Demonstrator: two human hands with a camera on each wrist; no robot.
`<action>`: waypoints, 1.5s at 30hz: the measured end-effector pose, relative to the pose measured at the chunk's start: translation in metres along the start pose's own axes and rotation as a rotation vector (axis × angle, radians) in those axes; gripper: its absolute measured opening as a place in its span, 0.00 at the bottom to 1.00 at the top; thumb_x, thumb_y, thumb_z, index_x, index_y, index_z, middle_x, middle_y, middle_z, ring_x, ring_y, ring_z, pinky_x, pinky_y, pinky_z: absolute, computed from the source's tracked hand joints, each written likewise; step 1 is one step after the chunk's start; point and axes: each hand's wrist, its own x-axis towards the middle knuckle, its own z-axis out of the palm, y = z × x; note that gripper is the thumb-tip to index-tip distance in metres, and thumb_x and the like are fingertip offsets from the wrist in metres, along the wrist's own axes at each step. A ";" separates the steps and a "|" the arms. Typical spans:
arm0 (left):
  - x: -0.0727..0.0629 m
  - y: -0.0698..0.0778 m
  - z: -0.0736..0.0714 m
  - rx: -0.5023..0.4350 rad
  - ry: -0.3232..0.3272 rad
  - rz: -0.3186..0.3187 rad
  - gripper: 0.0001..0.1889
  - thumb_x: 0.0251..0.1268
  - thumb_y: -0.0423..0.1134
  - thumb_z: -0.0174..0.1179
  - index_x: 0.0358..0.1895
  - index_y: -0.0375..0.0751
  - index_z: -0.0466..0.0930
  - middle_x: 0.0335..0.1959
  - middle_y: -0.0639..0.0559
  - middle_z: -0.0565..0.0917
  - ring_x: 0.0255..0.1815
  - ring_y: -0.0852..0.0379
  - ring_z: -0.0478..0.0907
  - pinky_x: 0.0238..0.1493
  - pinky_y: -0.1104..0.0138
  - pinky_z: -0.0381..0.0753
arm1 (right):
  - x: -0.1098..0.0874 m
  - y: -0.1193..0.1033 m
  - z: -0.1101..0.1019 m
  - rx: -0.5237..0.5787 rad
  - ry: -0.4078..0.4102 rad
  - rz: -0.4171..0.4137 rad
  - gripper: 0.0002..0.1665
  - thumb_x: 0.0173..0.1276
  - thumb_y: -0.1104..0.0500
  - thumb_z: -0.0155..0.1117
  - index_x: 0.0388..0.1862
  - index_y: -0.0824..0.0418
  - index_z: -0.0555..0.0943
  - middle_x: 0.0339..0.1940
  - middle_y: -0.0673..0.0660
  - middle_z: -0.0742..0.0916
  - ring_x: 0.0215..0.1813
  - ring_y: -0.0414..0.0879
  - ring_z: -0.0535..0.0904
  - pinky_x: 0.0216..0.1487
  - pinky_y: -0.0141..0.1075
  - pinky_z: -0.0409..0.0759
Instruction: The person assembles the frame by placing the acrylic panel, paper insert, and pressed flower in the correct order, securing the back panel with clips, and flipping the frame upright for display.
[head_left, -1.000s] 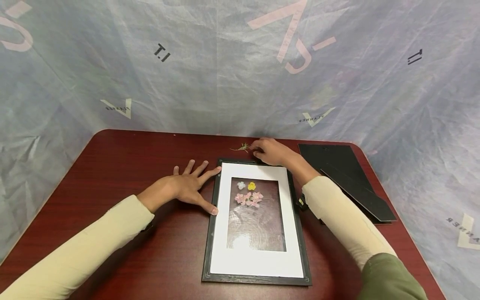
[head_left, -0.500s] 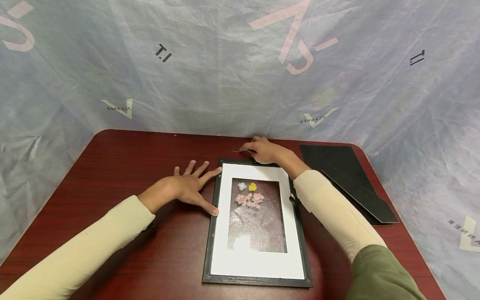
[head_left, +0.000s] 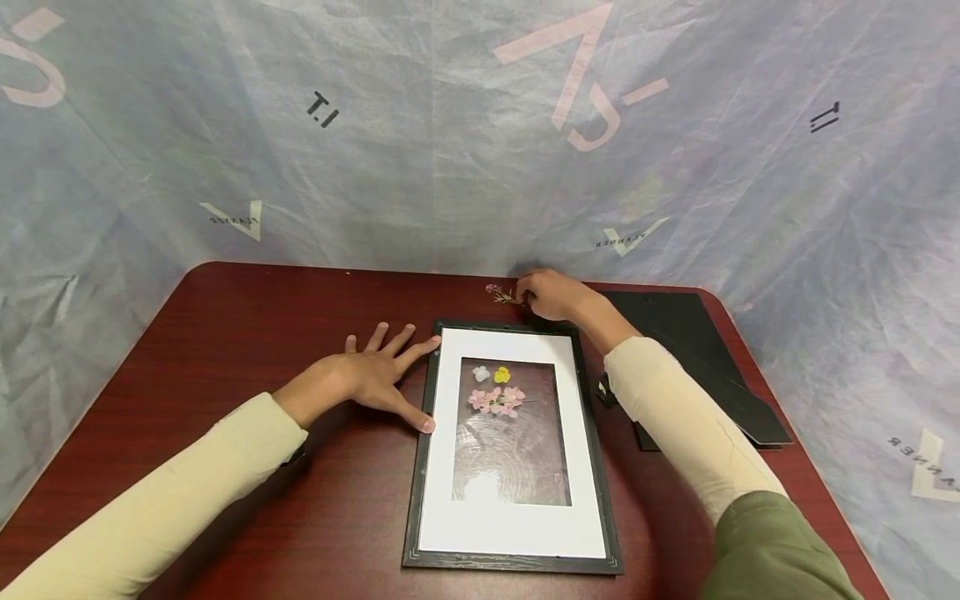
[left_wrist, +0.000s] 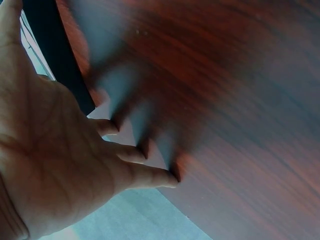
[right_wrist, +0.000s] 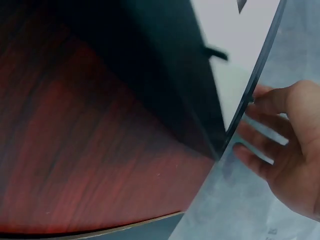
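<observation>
A black picture frame [head_left: 612,533] with a white mat [head_left: 517,533] lies on the table. Inside the mat window [head_left: 510,458] are a white flower [head_left: 481,374], a yellow flower [head_left: 502,375] and a cluster of pink blossoms [head_left: 495,401]. My left hand [head_left: 367,375] is spread flat, thumb and index fingertips touching the frame's left edge; its other fingertips rest on the table in the left wrist view. Beyond the frame's far edge, my right hand [head_left: 555,296] pinches a small sprig [head_left: 504,295] with a purple flower head pointing left. The right wrist view hides the sprig.
Black backing boards [head_left: 682,350] lie overlapped at the right side of the dark red table [head_left: 247,333]. A grey printed sheet [head_left: 420,167] hangs behind the table's far edge and on both sides.
My right hand reached left over the sprig, then drew back right with it. The purple head now shows at the left, where the stem pointed before. The left hand stayed put.
</observation>
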 end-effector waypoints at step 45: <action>-0.005 -0.002 -0.002 -0.004 0.004 0.003 0.78 0.47 0.88 0.74 0.95 0.74 0.31 0.97 0.44 0.27 0.95 0.27 0.19 0.83 0.16 0.29 | -0.025 0.031 0.018 0.003 0.220 0.080 0.15 0.87 0.64 0.57 0.48 0.66 0.91 0.82 0.68 0.77 0.79 0.66 0.78 0.64 0.59 0.85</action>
